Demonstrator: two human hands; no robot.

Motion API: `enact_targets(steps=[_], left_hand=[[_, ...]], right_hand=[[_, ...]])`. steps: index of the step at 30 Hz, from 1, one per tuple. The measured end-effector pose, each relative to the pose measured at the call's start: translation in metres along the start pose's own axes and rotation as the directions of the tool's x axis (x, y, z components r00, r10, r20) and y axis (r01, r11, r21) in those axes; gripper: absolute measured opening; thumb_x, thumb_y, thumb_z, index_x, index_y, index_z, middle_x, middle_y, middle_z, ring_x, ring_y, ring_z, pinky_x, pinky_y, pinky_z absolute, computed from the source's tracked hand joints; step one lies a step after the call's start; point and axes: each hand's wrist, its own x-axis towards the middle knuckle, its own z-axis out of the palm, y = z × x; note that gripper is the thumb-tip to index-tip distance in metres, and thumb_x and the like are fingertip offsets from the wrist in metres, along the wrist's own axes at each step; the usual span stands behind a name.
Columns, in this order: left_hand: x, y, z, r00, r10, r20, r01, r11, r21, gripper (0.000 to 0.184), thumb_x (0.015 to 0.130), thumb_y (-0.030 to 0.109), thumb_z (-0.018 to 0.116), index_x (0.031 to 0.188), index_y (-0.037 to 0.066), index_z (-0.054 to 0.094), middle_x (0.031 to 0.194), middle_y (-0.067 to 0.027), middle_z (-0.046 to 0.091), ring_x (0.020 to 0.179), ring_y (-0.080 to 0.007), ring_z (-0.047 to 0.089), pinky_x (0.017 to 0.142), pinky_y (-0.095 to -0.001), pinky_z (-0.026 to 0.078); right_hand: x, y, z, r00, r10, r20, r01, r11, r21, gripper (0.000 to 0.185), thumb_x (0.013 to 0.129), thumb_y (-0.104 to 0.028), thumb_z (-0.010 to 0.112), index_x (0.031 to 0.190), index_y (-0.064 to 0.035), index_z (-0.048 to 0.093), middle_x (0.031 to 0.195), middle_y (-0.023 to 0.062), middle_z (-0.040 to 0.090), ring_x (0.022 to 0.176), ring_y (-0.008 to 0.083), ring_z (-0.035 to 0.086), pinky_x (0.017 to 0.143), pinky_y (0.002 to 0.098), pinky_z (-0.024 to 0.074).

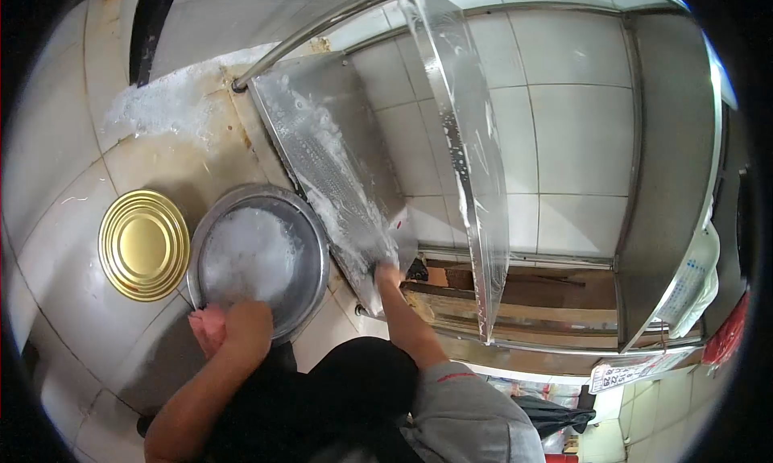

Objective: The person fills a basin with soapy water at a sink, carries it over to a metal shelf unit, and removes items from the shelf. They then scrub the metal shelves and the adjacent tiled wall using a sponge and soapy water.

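Note:
My left hand (248, 328) is closed around a pink cloth (208, 328) at the near rim of a round metal basin (316, 295). White suds (250, 250) float on the water in the basin. My right hand (389, 276) touches the near end of the lower steel shelf (354, 117); its fingers are small and partly hidden, so their grip cannot be made out. Streaks of white foam (330, 161) run along this shelf. A second steel shelf (459, 133) above it also carries foam along its edge.
Left of the basin stands a large gold tin (145, 244) on the tiled floor (56, 213). Suds (161, 109) lie spread on the floor near the rack's leg. Metal rails (322, 24) frame the rack. Wooden boards (555, 294) and a hanging red bag (726, 330) are at the right.

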Motion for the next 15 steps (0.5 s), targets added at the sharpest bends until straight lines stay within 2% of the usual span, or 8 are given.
enact_targets(steps=[1, 2, 3, 6, 7, 9, 12, 15], left_hand=[[-0.006, 0.003, 0.012, 1.000, 0.023, 0.012, -0.023, 1.000, 0.012, 0.016, 0.080, 0.009, 0.055, 0.080, 0.007, 0.071, 0.087, -0.0145, 0.068, 0.080, -0.0264, 0.067, 0.067, -0.0357, 0.054], [-0.008, 0.007, 0.022, 0.999, 0.042, 0.014, -0.042, 0.999, 0.024, 0.017, 0.081, 0.010, 0.054, 0.080, 0.007, 0.071, 0.087, -0.0144, 0.068, 0.079, -0.0260, 0.067, 0.066, -0.0354, 0.054], [-0.007, 0.011, 0.028, 0.998, 0.062, 0.018, -0.063, 0.997, 0.039, 0.018, 0.082, 0.010, 0.054, 0.079, 0.007, 0.071, 0.087, -0.0144, 0.068, 0.079, -0.0256, 0.067, 0.066, -0.0351, 0.054], [-0.020, 0.026, 0.017, 0.976, -0.014, 0.216, 0.013, 1.000, 0.005, 0.019, 0.083, 0.013, 0.053, 0.090, 0.006, 0.069, 0.099, -0.0199, 0.064, 0.078, -0.0254, 0.067, 0.065, -0.0344, 0.054], [-0.023, 0.030, 0.030, 0.985, -0.070, 0.156, 0.055, 0.994, 0.097, 0.021, 0.084, 0.013, 0.052, 0.098, 0.006, 0.066, 0.104, -0.0230, 0.061, 0.078, -0.0266, 0.067, 0.065, -0.0344, 0.054], [-0.028, 0.034, 0.056, 0.986, -0.167, 0.004, 0.159, 0.946, 0.282, 0.030, 0.085, 0.014, 0.050, 0.112, 0.005, 0.061, 0.115, -0.0294, 0.055, 0.078, -0.0289, 0.067, 0.065, -0.0343, 0.054], [-0.039, 0.021, 0.053, 0.995, -0.078, 0.058, 0.058, 0.954, 0.295, 0.044, 0.084, 0.015, 0.050, 0.127, 0.006, 0.049, 0.125, -0.0359, 0.043, 0.074, -0.0302, 0.066, 0.065, -0.0337, 0.053], [-0.047, 0.004, 0.054, 0.998, 0.057, -0.008, -0.052, 0.958, 0.283, 0.048, 0.082, 0.016, 0.051, 0.129, 0.008, 0.049, 0.125, -0.0359, 0.045, 0.069, -0.0282, 0.065, 0.062, -0.0336, 0.053]], right_hand=[[-0.009, -0.056, -0.073, 0.988, -0.113, -0.106, 0.115, 0.993, 0.009, 0.046, 0.092, -0.041, 0.034, 0.111, -0.0091, 0.061, 0.098, 0.0203, 0.065, 0.093, 0.0328, 0.063, 0.086, 0.0477, 0.0427], [-0.007, -0.112, -0.130, 0.987, -0.078, -0.143, 0.100, 0.984, 0.150, 0.041, 0.092, -0.035, 0.037, 0.110, -0.0076, 0.061, 0.095, 0.0212, 0.065, 0.088, 0.0349, 0.064, 0.082, 0.0449, 0.0451], [0.025, -0.158, -0.144, 0.955, -0.197, -0.222, 0.281, 0.843, 0.458, 0.039, 0.091, -0.032, 0.039, 0.118, -0.0094, 0.056, 0.104, 0.0187, 0.062, 0.098, 0.0329, 0.058, 0.090, 0.0460, 0.0394], [0.046, -0.310, -0.240, 0.671, -0.440, -0.597, 0.644, 0.744, 0.176, 0.048, 0.089, -0.025, 0.047, 0.129, 0.0019, 0.045, 0.109, 0.0309, 0.056, 0.110, 0.0497, 0.044, 0.098, 0.0460, 0.0331], [0.067, -0.355, -0.259, 0.737, -0.380, -0.559, 0.608, 0.734, 0.302, 0.048, 0.089, -0.024, 0.047, 0.128, 0.0034, 0.045, 0.113, 0.0307, 0.054, 0.104, 0.0490, 0.048, 0.098, 0.0462, 0.0334], [0.079, -0.397, -0.299, 0.656, -0.434, -0.618, 0.683, 0.689, 0.241, 0.045, 0.089, -0.020, 0.048, 0.129, 0.0004, 0.046, 0.112, 0.0302, 0.055, 0.100, 0.0458, 0.052, 0.093, 0.0465, 0.0377], [0.109, -0.351, -0.269, 0.728, -0.336, -0.597, 0.614, 0.708, 0.350, 0.044, 0.087, -0.016, 0.050, 0.130, -0.0039, 0.047, 0.111, 0.0284, 0.056, 0.097, 0.0426, 0.054, 0.089, 0.0454, 0.0417], [0.114, -0.183, -0.185, 0.843, -0.189, -0.504, 0.435, 0.789, 0.433, 0.048, 0.083, -0.014, 0.053, 0.130, -0.0064, 0.048, 0.117, 0.0186, 0.056, 0.106, 0.0362, 0.054, 0.093, 0.0421, 0.0412]])
